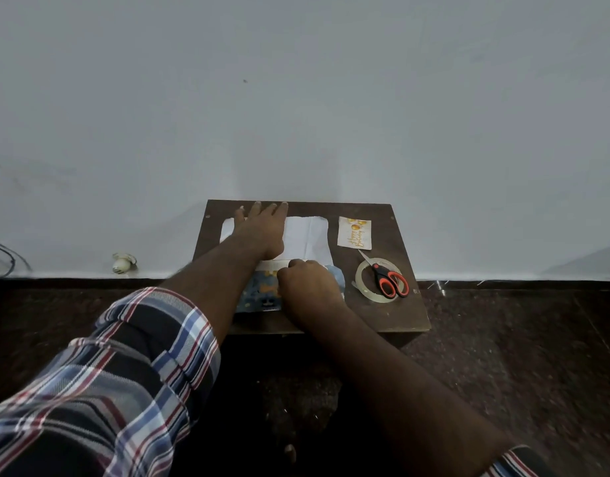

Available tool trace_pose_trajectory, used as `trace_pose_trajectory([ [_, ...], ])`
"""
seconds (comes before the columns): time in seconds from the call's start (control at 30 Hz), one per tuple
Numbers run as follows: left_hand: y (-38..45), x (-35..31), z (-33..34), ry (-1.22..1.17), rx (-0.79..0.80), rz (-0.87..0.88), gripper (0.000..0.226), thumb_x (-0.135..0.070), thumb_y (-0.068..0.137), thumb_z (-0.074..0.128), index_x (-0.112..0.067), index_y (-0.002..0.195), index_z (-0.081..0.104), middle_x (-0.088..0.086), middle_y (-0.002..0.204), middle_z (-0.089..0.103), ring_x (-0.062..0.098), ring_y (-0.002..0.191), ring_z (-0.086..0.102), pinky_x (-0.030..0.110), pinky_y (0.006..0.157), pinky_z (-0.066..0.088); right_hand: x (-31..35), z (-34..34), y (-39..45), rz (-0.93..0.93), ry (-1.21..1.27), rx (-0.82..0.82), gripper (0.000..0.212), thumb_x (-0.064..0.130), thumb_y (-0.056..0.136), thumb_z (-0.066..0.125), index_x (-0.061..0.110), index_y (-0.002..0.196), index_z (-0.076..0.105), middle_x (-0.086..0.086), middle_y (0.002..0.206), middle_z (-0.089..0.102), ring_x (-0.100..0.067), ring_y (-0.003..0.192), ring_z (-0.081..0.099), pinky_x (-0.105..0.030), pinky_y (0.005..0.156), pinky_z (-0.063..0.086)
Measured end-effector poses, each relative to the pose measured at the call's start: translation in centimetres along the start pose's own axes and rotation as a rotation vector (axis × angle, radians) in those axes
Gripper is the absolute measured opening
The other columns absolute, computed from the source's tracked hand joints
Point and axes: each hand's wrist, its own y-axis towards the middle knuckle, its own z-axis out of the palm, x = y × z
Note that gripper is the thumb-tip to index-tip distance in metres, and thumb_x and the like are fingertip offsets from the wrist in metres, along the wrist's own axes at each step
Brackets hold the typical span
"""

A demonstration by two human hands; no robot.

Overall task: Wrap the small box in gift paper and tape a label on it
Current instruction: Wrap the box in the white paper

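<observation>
Here, my left hand [262, 228] lies flat with its fingers straight and spread, pressing down on the gift paper [305, 237], which is spread white side up across the far half of the small brown bench [393, 315]. My fingertips reach almost to the bench's far edge, by the wall [296, 98]. My right hand [308, 287] sits nearer to me, its fingers curled tight at the near edge of the white sheet, where the paper folds over something with a blue and gold printed face. I take that to be the small box [262, 292], with the printed side of the paper over it, but my hand covers much of it and I cannot tell exactly what my fingers pinch; it looks like the paper's edge.

To the right of the paper, at the bench's far side, lies the label [354, 233], a pale card with gold balloons and gold script, well apart from both hands. Nearer to me on that side is the clear tape roll [362, 287], lying flat, with the red-handled scissors [388, 280] resting across it, blades pointing toward the label.

My left arm wears a rolled-up plaid sleeve [124, 366]. The bench stands on a dark speckled floor [520, 356].
</observation>
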Motion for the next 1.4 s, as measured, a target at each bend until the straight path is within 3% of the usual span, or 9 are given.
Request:
trace_pose_trajectory([
  [0.1, 0.3, -0.1, -0.5, -0.001, -0.035, -0.026, 0.068, -0.028, 0.098, 0.053, -0.022, 0.157, 0.019, 0.007, 0.155, 0.042, 0.032, 0.148, 0.027, 0.059, 0.12, 0.01, -0.1, -0.1, -0.1, -0.006, -0.002, -0.022, 0.036, 0.03, 0.095, 0.065, 0.011, 0.125, 0.066, -0.011, 0.122, 0.066, -0.027, 0.109, 0.063, -0.035, 0.09, 0.05],
  [0.2, 0.1, 0.4, -1.6, 0.028, -0.159, 0.03, 0.043, -0.028, 0.096, 0.053, -0.024, 0.139, 0.051, 0.003, 0.138, 0.06, 0.028, 0.131, 0.049, 0.053, 0.115, 0.025, -0.2, -0.2, -0.1, -0.013, -0.008, -0.011, 0.038, 0.03, 0.095, 0.066, 0.011, 0.127, 0.064, -0.01, 0.124, 0.065, -0.027, 0.11, 0.062, -0.036, 0.091, 0.051],
  [0.3, -0.9, 1.0, -2.1, -0.107, -0.181, 0.139, 0.031, -0.024, 0.094, 0.054, -0.022, 0.122, 0.067, 0.0, 0.123, 0.068, 0.023, 0.11, 0.063, 0.044, 0.099, 0.048, -0.2, -0.2, 0.0, -0.017, -0.042, -0.012, 0.035, 0.029, 0.095, 0.065, 0.011, 0.126, 0.065, -0.011, 0.123, 0.065, -0.027, 0.11, 0.062, -0.037, 0.09, 0.051],
  [0.47, -5.4, 1.2, -2.4, -0.195, -0.158, 0.241, 0.027, -0.029, 0.088, 0.054, -0.026, 0.105, 0.075, -0.003, 0.106, 0.071, 0.02, 0.095, 0.065, 0.042, 0.081, 0.056, 0.3, 0.3, -0.6, -0.018, -0.119, -0.076, 0.025, 0.021, 0.096, 0.053, 0.011, 0.115, 0.068, -0.013, 0.117, 0.065, -0.03, 0.107, 0.062, -0.038, 0.086, 0.049],
  [0.7, -9.5, 0.3, 0.2, -0.258, -0.163, 0.26, 0.041, -0.034, 0.084, 0.039, -0.032, 0.098, 0.077, -0.003, 0.09, 0.068, 0.018, 0.08, 0.065, 0.039, 0.072, 0.055, 0.1, 0.0, -1.4, -0.054, -0.101, -0.003, 0.033, 0.018, 0.099, 0.054, 0.009, 0.13, 0.058, -0.012, 0.135, 0.059, -0.028, 0.121, 0.057, -0.038, 0.102, 0.045],
  [0.93, -11.8, -0.2, 1.6, -0.308, -0.156, 0.244, 0.028, -0.012, 0.093, 0.053, -0.027, 0.106, 0.073, -0.003, 0.088, 0.05, 0.021, 0.087, 0.058, 0.029, 0.066, 0.037, 0.0, 0.8, -2.3, -0.064, -0.062, -0.029, 0.032, 0.013, 0.098, 0.05, 0.005, 0.128, 0.058, -0.015, 0.133, 0.058, -0.03, 0.123, 0.052, -0.037, 0.105, 0.039],
  [1.2, -12.1, 0.0, 2.4, -0.382, -0.122, 0.212, 0.038, -0.014, 0.097, 0.049, -0.029, 0.126, 0.068, 0.003, 0.107, 0.059, 0.021, 0.103, 0.057, 0.037, 0.086, 0.049, -1.5, 1.4, -2.9, -0.053, 0.065, 0.009, 0.038, 0.019, 0.093, 0.059, 0.01, 0.13, 0.059, -0.011, 0.133, 0.059, -0.028, 0.125, 0.052, -0.039, 0.104, 0.043],
  [1.33, -12.2, -0.3, 2.7, -0.357, -0.108, 0.178, 0.035, -0.015, 0.098, 0.05, -0.022, 0.128, 0.067, 0.006, 0.115, 0.054, 0.024, 0.11, 0.056, 0.038, 0.092, 0.048, -4.5, 1.4, -4.7, 0.127, 0.123, -0.153, 0.033, 0.021, 0.094, 0.056, 0.013, 0.125, 0.063, -0.007, 0.129, 0.062, -0.026, 0.122, 0.054, -0.036, 0.1, 0.046],
  [1.4, -12.1, -0.4, 2.6, -0.354, -0.112, 0.174, 0.037, -0.016, 0.1, 0.049, -0.024, 0.132, 0.064, 0.006, 0.12, 0.054, 0.023, 0.111, 0.056, 0.035, 0.093, 0.047, -6.3, 1.7, -5.2, 0.328, 0.386, -0.216, 0.03, 0.018, 0.096, 0.055, 0.013, 0.123, 0.065, -0.005, 0.123, 0.065, -0.025, 0.117, 0.059, -0.032, 0.093, 0.048],
])
